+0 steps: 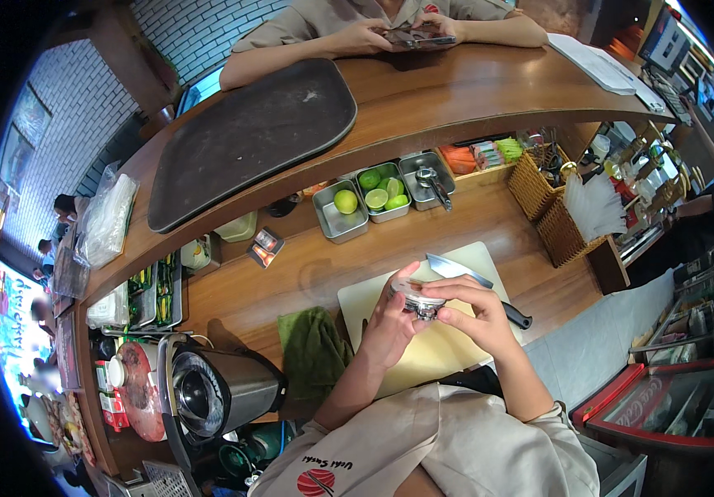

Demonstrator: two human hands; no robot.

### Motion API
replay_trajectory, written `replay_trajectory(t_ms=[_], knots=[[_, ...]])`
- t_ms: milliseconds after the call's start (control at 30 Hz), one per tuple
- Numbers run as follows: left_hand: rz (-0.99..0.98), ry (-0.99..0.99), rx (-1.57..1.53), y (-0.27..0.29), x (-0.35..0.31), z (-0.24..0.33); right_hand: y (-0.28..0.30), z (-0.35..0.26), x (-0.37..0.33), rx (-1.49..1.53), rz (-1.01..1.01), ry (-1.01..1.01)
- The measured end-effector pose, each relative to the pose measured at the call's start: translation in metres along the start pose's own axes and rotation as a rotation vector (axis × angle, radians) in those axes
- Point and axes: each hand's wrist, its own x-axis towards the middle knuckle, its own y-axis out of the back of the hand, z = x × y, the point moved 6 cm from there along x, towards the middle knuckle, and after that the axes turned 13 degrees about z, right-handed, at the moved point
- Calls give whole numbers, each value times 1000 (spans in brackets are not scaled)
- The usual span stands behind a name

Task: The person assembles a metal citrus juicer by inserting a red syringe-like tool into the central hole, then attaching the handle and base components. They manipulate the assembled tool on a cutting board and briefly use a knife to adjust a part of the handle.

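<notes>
My left hand [385, 327] wraps round a small, round, clear container [417, 300], its thumb and fingers at the left side. From the right, my right hand [475, 308] grips the same container, fingers over its top and thumb low on its side. Both hands hold it above a pale cutting board [411, 364]. What is inside the container cannot be made out. Beyond my right hand a knife [455, 268] lies across the board, its black handle reaching past the right edge. A folded green cloth [315, 351] touches the board's left side.
Metal tins with limes [383, 193] and a steel squeezer [434, 189] stand under the raised counter. Wicker baskets [565, 234] hold straws and tools at right. A steel machine [224, 389] stands at left. Across the counter, beside a dark tray [253, 145], a person holds a phone [421, 39].
</notes>
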Motion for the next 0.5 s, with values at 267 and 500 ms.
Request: replay_trajectory(t_ms=[267, 500], knots=[[-12, 65, -78, -1, -1, -5, 3, 11, -2, 61, 23, -195], [-183, 195, -173, -1, -7, -15, 14, 25, 8, 24, 228, -263]])
